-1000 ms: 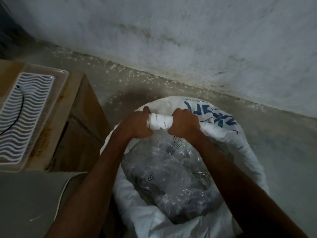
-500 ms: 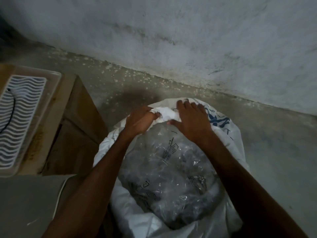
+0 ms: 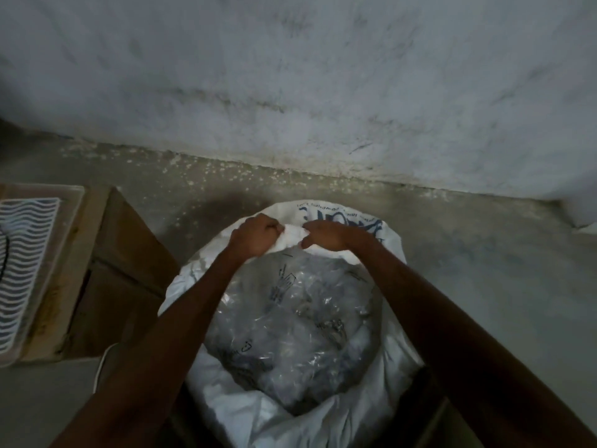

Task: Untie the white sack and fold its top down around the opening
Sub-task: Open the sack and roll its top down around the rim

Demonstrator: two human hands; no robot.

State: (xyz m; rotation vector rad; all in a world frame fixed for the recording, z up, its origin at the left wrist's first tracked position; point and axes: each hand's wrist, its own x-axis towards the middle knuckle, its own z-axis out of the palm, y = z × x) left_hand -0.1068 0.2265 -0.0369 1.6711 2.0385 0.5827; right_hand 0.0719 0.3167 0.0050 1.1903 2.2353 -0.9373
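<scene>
The white sack stands open on the floor, blue print on its far side. Its top is rolled down into a thick white rim. Inside lies a clear plastic bag with dark contents. My left hand grips the far part of the rim in a fist. My right hand pinches the same rim just to the right, its fingers curled over the fold. Both forearms reach across the opening and hide parts of the sack's sides.
A brown cardboard box stands to the left, with a clear tray holding a white wavy rack on it. A stained grey wall runs close behind the sack. Bare concrete floor lies to the right.
My right hand lay flat on the sack's far rim half a second ago; now its fingers curl onto the fold. My view has shifted, so the sack sits more central.
</scene>
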